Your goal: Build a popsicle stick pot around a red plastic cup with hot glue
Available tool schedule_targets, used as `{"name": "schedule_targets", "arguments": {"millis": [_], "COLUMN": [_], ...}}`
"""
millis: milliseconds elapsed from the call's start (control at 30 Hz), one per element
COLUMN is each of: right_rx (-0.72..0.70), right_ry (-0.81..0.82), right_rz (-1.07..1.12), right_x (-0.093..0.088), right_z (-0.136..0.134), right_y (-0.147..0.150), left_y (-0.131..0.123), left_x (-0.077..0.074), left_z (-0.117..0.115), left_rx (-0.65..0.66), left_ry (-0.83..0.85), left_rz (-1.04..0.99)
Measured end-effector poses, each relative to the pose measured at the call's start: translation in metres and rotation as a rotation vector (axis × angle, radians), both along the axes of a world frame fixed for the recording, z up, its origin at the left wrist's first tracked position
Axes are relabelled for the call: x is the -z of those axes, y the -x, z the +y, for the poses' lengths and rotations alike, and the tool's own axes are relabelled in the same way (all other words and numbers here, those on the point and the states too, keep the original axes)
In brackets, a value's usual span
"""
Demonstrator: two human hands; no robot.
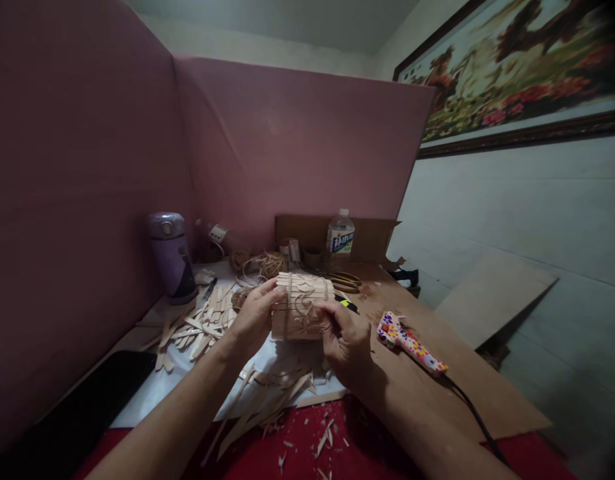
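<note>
Between my two hands is a small round holder made of wooden craft sticks (300, 320), lying on its side with twine bands around it and a twine pattern on its face. My left hand (257, 310) grips its left end, thumb on the near side. At the right end, the closed fingers of my right hand (342, 337) pinch at the face near the twine pattern. Whether a loose twine end is between those fingertips is too small to tell. Behind the holder, a black and yellow tool (347, 305) is partly hidden.
Loose craft sticks (207, 327) and split pieces (267, 400) litter the white sheet and red cloth. A flower-patterned glue gun (410, 343) with a cord lies on cardboard at right. Behind stand a purple flask (171, 257), twine balls (273, 265), scissors (344, 280) and a clear bottle (341, 237).
</note>
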State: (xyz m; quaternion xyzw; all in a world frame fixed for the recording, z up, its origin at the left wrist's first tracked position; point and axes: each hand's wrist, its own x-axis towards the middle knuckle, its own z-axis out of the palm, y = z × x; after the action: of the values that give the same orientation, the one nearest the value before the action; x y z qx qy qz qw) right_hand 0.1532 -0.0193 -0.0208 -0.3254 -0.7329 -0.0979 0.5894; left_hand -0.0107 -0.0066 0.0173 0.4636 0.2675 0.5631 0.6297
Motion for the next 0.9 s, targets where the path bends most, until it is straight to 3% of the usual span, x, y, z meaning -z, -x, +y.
{"name": "schedule_targets", "arguments": {"millis": [167,367,633,733,900], "right_rx": [-0.006,0.014,0.075,0.042,-0.036], "right_ry": [0.125,0.325,0.508,0.606,0.606], "right_rz": [0.117,0.317,0.472,0.426,0.486], "right_x": [0.001,0.002,0.010,0.012,0.012], "right_z": [0.003,0.012,0.032,0.035,0.033], "right_y": [-0.001,-0.003,-0.006,-0.006,-0.007], "left_y": [0.006,0.017,0.028,0.027,0.022], "left_x": [0.004,0.018,0.034,0.033,0.019], "left_z": [0.004,0.023,0.036,0.035,0.026], "left_rx": [0.132,0.015,0.117,0.096,0.043], "left_ry": [-0.068,-0.039,-0.093,-0.095,-0.097], "left_rz": [0.022,0.266,0.293,0.293,0.212]}}
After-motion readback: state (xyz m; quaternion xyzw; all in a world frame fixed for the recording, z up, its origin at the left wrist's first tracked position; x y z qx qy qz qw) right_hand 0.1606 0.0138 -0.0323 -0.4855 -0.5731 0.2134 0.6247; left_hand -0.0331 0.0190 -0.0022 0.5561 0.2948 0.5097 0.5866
